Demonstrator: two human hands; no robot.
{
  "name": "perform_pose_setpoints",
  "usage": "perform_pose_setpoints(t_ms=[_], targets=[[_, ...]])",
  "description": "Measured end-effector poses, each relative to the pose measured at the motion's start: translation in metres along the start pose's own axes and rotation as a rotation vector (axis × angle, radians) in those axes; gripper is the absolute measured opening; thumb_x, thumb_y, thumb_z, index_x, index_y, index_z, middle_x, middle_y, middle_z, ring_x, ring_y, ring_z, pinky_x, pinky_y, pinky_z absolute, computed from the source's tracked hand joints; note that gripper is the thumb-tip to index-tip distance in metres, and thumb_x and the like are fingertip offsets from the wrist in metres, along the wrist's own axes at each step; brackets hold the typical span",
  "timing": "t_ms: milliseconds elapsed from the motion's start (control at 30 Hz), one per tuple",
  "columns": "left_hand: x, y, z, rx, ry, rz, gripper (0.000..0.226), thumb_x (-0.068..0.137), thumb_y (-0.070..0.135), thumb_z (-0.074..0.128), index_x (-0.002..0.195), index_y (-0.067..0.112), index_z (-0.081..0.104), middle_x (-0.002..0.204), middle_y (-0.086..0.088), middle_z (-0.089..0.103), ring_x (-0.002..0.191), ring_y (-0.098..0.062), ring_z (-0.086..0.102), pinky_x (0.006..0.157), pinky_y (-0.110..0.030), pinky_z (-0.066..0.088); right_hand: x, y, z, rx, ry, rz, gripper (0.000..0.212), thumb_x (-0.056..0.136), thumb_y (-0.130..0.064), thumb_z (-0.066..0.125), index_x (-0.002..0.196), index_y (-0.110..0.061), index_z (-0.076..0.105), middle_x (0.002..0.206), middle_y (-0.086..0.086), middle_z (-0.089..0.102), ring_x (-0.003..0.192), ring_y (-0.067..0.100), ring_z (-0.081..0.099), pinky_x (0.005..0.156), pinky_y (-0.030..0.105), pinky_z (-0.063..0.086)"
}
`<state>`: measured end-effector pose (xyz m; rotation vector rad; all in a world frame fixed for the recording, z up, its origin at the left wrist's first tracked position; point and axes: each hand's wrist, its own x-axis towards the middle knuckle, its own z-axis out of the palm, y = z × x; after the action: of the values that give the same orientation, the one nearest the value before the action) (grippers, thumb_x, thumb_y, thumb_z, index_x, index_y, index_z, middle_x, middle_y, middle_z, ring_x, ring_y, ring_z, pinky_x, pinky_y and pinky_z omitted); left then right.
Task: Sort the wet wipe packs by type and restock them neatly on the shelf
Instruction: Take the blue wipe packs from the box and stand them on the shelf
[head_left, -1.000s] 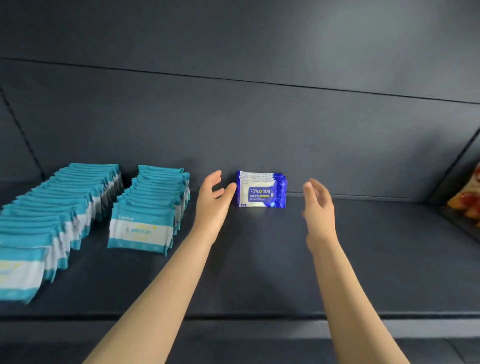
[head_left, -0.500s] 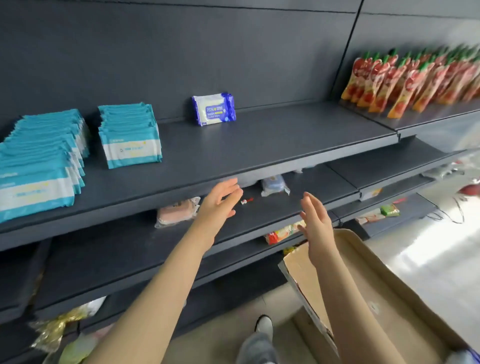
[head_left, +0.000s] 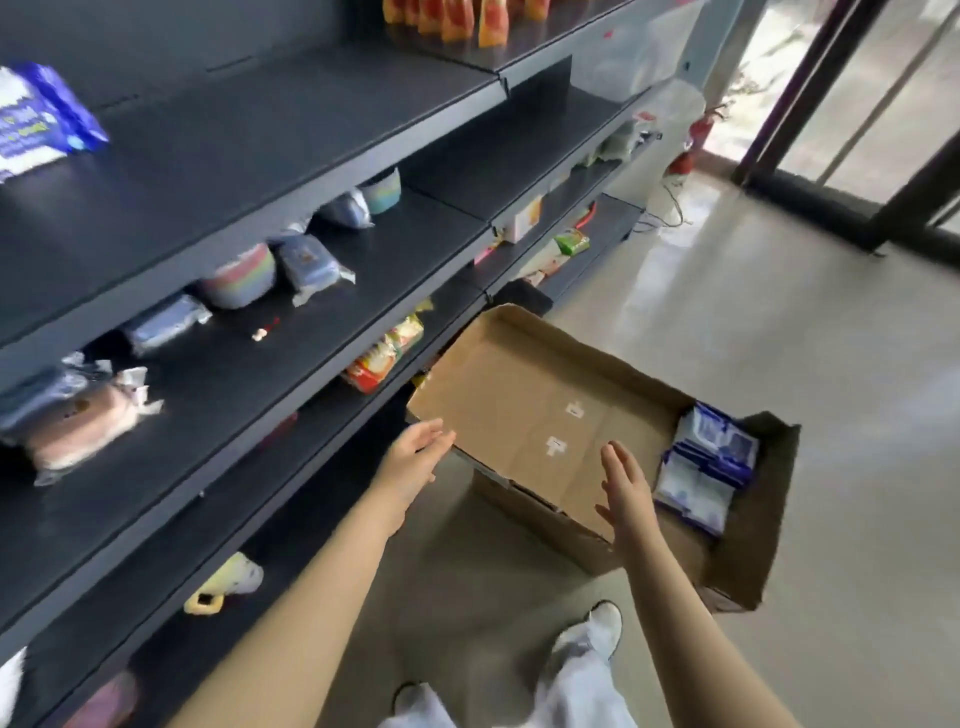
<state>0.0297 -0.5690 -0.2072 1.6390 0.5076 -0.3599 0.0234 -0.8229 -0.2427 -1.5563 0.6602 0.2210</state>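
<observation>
**Both hands empty over the open carton**

Head view: the left hand (head_left: 415, 457) and the right hand (head_left: 626, 488) reach out over the cardboard box (head_left: 509, 395) on the floor. Their fingers are straight and loosely spread, and they hold nothing. The left hand is at the near corner of the box's open flap; whether it touches is unclear. The right hand hovers just beside the blue-and-white wet wipe packs (head_left: 706, 462) stacked at the box's right end. Another blue pack (head_left: 36, 119), blurred, lies on the dark upper shelf (head_left: 234, 156) at far left.
</observation>
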Motion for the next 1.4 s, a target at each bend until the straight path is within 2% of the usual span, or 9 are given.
perform_pose_setpoints(t_ms=[167, 300, 533, 700, 867, 1000, 1100, 1333, 1400], targets=[[0.034, 0.004, 0.092, 0.043, -0.089, -0.075, 0.033, 0.097, 0.034, 0.059, 0.129, 0.026, 0.055, 0.126, 0.006, 0.057, 0.12, -0.017, 0.054, 0.094, -0.035, 0.046, 0.046, 0.018, -0.102, 0.064, 0.124, 0.172, 0.058, 0.099, -0.053, 0.046, 0.15, -0.028, 0.034, 0.154, 0.004, 0.037, 0.14, 0.031, 0.037, 0.107, 0.046, 0.035], [0.058, -0.001, 0.168, 0.086, -0.136, -0.146, 0.033, 0.096, 0.036, 0.059, 0.128, 0.027, 0.056, 0.128, 0.005, 0.057, 0.116, -0.016, 0.056, 0.097, -0.038, 0.047, 0.088, 0.034, -0.175, 0.013, 0.193, 0.22, 0.056, 0.099, -0.052, 0.049, 0.147, -0.025, 0.042, 0.15, 0.003, 0.043, 0.135, 0.027, 0.043, 0.11, 0.047, 0.037], [0.115, -0.037, 0.296, 0.166, -0.195, -0.275, 0.023, 0.096, 0.031, 0.06, 0.119, 0.026, 0.059, 0.121, 0.002, 0.06, 0.102, -0.013, 0.06, 0.095, -0.037, 0.049, 0.167, 0.083, -0.244, 0.021, 0.231, 0.366, 0.053, 0.1, -0.047, 0.049, 0.146, -0.022, 0.042, 0.14, -0.001, 0.046, 0.122, 0.015, 0.045, 0.112, 0.044, 0.036], [0.182, -0.094, 0.372, 0.283, -0.291, -0.364, 0.023, 0.096, 0.034, 0.059, 0.119, 0.03, 0.057, 0.124, 0.003, 0.058, 0.111, -0.014, 0.058, 0.094, -0.034, 0.049, 0.249, 0.144, -0.263, 0.012, 0.281, 0.464, 0.053, 0.101, -0.047, 0.046, 0.147, -0.021, 0.041, 0.151, 0.002, 0.043, 0.136, 0.022, 0.042, 0.114, 0.049, 0.035], [0.263, -0.164, 0.447, 0.445, -0.38, -0.318, 0.038, 0.095, 0.033, 0.062, 0.131, 0.023, 0.054, 0.123, 0.006, 0.056, 0.118, -0.012, 0.051, 0.104, -0.037, 0.045, 0.342, 0.196, -0.273, 0.019, 0.293, 0.488, 0.055, 0.102, -0.047, 0.043, 0.15, -0.021, 0.036, 0.153, 0.002, 0.04, 0.138, 0.022, 0.04, 0.113, 0.043, 0.035], [0.308, -0.199, 0.498, 0.536, -0.428, -0.274, 0.055, 0.093, 0.032, 0.065, 0.142, 0.017, 0.046, 0.135, 0.002, 0.051, 0.12, -0.011, 0.048, 0.095, -0.021, 0.037, 0.385, 0.222, -0.278, -0.033, 0.346, 0.454, 0.055, 0.103, -0.043, 0.043, 0.151, -0.02, 0.035, 0.154, 0.003, 0.04, 0.14, 0.021, 0.04, 0.113, 0.036, 0.034], [0.334, -0.219, 0.518, 0.534, -0.4, -0.294, 0.062, 0.09, 0.035, 0.068, 0.143, 0.016, 0.042, 0.141, -0.001, 0.047, 0.125, -0.014, 0.047, 0.096, -0.022, 0.034, 0.395, 0.24, -0.274, -0.089, 0.401, 0.46, 0.053, 0.101, -0.043, 0.046, 0.149, -0.022, 0.039, 0.151, 0.003, 0.044, 0.136, 0.02, 0.044, 0.113, 0.038, 0.037], [0.355, -0.237, 0.534, 0.497, -0.346, -0.326, 0.036, 0.09, 0.025, 0.07, 0.12, 0.01, 0.057, 0.117, -0.005, 0.063, 0.096, -0.015, 0.061, 0.077, -0.022, 0.044, 0.397, 0.261, -0.254, -0.196, 0.539, 0.375, 0.041, 0.095, -0.033, 0.062, 0.133, -0.024, 0.052, 0.13, 0.004, 0.057, 0.116, 0.017, 0.057, 0.102, 0.043, 0.048], [0.357, -0.238, 0.531, 0.513, -0.333, -0.313, 0.03, 0.091, 0.021, 0.069, 0.117, 0.01, 0.058, 0.112, -0.003, 0.065, 0.09, -0.013, 0.062, 0.071, -0.019, 0.046, 0.397, 0.263, -0.252, -0.218, 0.539, 0.371, 0.043, 0.091, -0.029, 0.069, 0.13, -0.021, 0.053, 0.127, 0.002, 0.055, 0.11, 0.016, 0.057, 0.1, 0.04, 0.049]])
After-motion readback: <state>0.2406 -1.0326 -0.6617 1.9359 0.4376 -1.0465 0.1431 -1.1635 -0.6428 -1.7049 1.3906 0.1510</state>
